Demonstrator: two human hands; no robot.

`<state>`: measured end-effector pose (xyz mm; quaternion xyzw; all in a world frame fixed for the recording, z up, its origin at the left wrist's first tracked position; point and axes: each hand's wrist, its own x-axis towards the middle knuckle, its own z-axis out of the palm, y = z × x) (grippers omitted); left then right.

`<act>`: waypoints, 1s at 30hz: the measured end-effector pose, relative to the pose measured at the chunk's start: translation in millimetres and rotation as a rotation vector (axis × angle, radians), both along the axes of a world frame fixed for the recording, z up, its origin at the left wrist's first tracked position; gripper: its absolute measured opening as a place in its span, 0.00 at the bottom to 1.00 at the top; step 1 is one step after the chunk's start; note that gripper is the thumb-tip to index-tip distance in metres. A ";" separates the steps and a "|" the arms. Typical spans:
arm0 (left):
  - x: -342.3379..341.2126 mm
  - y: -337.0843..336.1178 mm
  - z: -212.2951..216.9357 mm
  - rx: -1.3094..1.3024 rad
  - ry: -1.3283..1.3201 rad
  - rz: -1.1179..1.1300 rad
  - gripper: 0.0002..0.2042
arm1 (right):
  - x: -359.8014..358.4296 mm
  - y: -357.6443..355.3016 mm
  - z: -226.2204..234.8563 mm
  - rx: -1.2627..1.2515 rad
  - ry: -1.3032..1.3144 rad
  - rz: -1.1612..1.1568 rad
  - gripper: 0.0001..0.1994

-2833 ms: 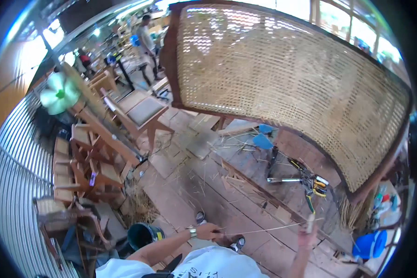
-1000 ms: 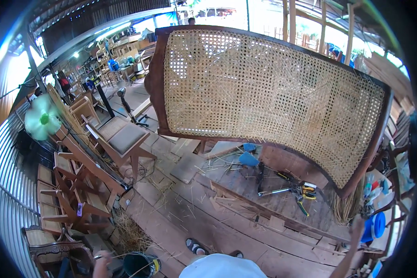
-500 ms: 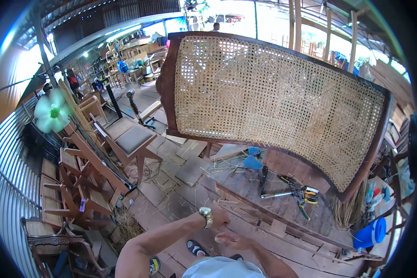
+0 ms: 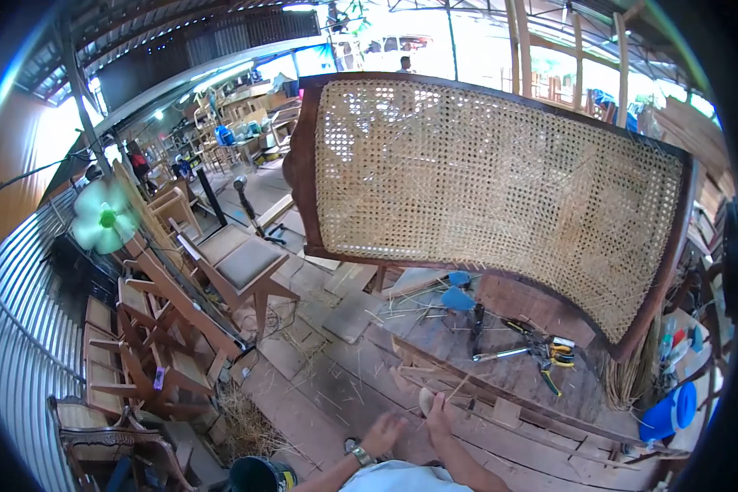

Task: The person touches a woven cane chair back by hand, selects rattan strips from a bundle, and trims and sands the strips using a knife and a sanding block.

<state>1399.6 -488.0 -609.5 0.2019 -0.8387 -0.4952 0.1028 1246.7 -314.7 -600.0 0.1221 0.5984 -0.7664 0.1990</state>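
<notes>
My right hand [image 4: 439, 420] is raised low in front of me, thumb and fingers closed. A thin pale strip [image 4: 459, 384], which looks like cane, slants up from its fingertips. Beside it on the left, my left hand [image 4: 384, 435], with a gold watch [image 4: 361, 456] on the wrist, is smeared by motion and its fingers are unclear. Ahead of both stands a large curved panel of woven cane [image 4: 500, 189] in a dark wooden frame [image 4: 307, 164]. Pliers and other hand tools [image 4: 549, 353] lie on the wooden bench [image 4: 435, 336] below it.
A blue bucket [image 4: 668, 412] and a hanging bundle of cane strands [image 4: 629, 377] are at the right. Wooden chair frames [image 4: 152, 369], a padded chair [image 4: 246, 258] and a spinning fan [image 4: 107, 218] are at the left. A dark bucket [image 4: 254, 476] stands near my left arm.
My right hand has risen and turned upright, with the thin strip now showing at its fingers. The left hand has dropped lower and nearer to me. The view has shifted slightly.
</notes>
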 end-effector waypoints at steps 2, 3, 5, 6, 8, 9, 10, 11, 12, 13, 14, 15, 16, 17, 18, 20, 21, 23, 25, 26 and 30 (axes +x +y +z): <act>3.3 21.0 14.4 0.340 -0.186 -0.233 0.26 | -9.3 11.3 -27.8 -0.072 -0.076 -0.107 0.28; 4.6 25.8 26.8 0.652 -0.357 -0.433 0.24 | -18.9 11.0 -39.7 -0.172 -0.134 -0.183 0.27; 22.1 8.5 31.0 0.558 -0.355 -0.416 0.23 | -41.3 1.9 -48.0 -0.198 -0.100 -0.211 0.27; 32.5 -3.2 32.5 0.465 -0.353 -0.405 0.21 | -54.6 2.2 -52.2 -0.222 -0.064 -0.247 0.26; 57.4 -34.5 40.1 0.574 -0.357 -0.435 0.20 | -77.6 18.0 -64.8 -0.197 -0.053 -0.321 0.27; 70.8 -49.9 44.4 0.514 -0.402 -0.508 0.19 | -88.6 28.8 -68.8 -0.176 -0.035 -0.398 0.29; 83.9 -65.8 46.7 0.454 -0.443 -0.572 0.19 | -96.3 36.9 -67.2 -0.172 -0.041 -0.386 0.29; 101.7 -89.0 42.1 0.443 -0.433 -0.542 0.19 | -102.7 34.7 -54.0 -0.200 -0.002 -0.366 0.29; 121.5 -113.7 30.8 0.317 -0.540 -0.572 0.18 | -107.0 28.0 -42.4 -0.234 0.029 -0.340 0.28; 130.8 -127.8 22.8 0.199 -0.648 -0.613 0.18 | -111.1 30.7 -38.2 -0.247 0.027 -0.317 0.28; 129.8 -131.2 20.8 0.199 -0.647 -0.598 0.18 | -112.4 39.6 -40.4 -0.207 0.053 -0.192 0.28; 125.4 -129.5 21.0 0.236 -0.576 -0.514 0.19 | -110.1 47.3 -45.1 -0.166 0.078 -0.071 0.27; 109.9 -122.6 22.8 0.271 -0.495 -0.449 0.19 | -108.4 60.8 -56.9 -0.161 0.090 -0.075 0.27; 80.0 -108.1 33.2 0.280 -0.473 -0.483 0.19 | -104.5 86.7 -77.1 -0.138 0.086 0.044 0.27; 45.3 -90.6 54.0 0.301 -0.431 -0.395 0.20 | -88.7 114.5 -105.1 -0.115 0.062 0.157 0.27; -18.6 -60.2 105.3 0.340 -0.370 -0.329 0.21 | -45.1 164.2 -138.2 -0.015 -0.139 0.445 0.27; -22.2 -66.5 121.2 0.167 -0.380 -0.277 0.20 | -13.4 134.3 -124.1 -0.098 -0.181 0.515 0.26; -19.1 -73.9 116.0 -0.002 -0.388 -0.211 0.20 | 35.7 92.7 -81.0 -0.174 -0.219 0.603 0.25; -31.6 -80.6 89.3 -0.394 -0.340 -0.349 0.20 | 45.3 69.1 -41.4 -0.523 -0.374 0.489 0.25; -36.2 -65.4 81.2 -0.390 -0.332 -0.366 0.20 | 43.7 68.3 -35.0 -0.517 -0.367 0.472 0.25; -51.4 -3.8 89.2 -0.027 -0.190 -0.520 0.19 | 46.0 85.5 -41.2 -0.837 -0.639 0.337 0.27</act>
